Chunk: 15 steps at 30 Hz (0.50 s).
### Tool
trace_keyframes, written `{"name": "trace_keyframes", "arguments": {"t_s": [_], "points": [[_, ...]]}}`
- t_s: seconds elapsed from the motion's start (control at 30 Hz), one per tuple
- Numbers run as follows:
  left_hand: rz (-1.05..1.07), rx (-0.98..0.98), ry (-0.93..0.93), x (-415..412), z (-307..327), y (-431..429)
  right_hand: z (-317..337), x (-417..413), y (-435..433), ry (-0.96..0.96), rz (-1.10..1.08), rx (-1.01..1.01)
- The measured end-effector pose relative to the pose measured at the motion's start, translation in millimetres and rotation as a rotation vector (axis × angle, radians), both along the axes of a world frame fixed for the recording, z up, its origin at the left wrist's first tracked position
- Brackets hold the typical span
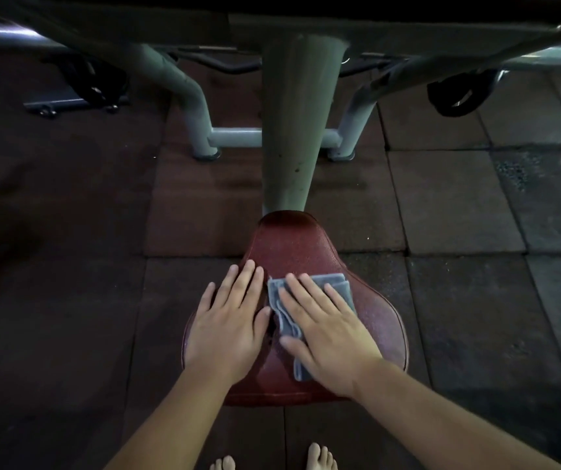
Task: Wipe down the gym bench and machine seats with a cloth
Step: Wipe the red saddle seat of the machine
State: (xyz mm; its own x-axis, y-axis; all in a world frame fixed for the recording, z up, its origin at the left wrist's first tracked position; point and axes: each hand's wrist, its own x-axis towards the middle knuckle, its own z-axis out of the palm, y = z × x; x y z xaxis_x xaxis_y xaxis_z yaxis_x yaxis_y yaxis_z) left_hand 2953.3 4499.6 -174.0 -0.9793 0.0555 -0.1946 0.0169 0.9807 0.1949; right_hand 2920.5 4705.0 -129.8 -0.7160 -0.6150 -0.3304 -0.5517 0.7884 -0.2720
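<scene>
Standing beside this person, I see the dark red machine seat directly in front of them. Its long axis runs from 12 to 6 o'clock, with the narrow nose at 12 against the pale green post and the broad end at 6, nearest their bare feet.

The folded grey-blue cloth lies on the right half of the seat under the right hand. It is stretched roughly along the same axis, with one end showing past the fingertips and the other by the heel of the palm. The right fingers are straight and slightly spread, pressing the cloth flat rather than pinching it.

The left hand rests at 9 o'clock from the cloth, just beside it, on bare upholstery. Its fingers are straight and close together, and it holds nothing.

The uncovered nose of the seat lies at 12 o'clock from both sets of fingertips, so I would guess the next stroke is a push straight ahead. The right hand alone has the cloth, and the left seems only to steady. The rubber floor tiles surround the seat.
</scene>
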Motion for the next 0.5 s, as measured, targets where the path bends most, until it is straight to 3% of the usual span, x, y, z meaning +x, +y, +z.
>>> {"name": "trace_keyframes", "arguments": {"t_s": [0.27,0.5], "points": [[0.008,-0.020,-0.007,-0.9,-2.2,1.3,-26.4,-121.2,-52.3,0.083,-0.314,0.018],[0.009,0.006,-0.015,-1.5,1.0,1.3,-5.2,21.0,2.1,0.057,-0.073,0.001]]}}
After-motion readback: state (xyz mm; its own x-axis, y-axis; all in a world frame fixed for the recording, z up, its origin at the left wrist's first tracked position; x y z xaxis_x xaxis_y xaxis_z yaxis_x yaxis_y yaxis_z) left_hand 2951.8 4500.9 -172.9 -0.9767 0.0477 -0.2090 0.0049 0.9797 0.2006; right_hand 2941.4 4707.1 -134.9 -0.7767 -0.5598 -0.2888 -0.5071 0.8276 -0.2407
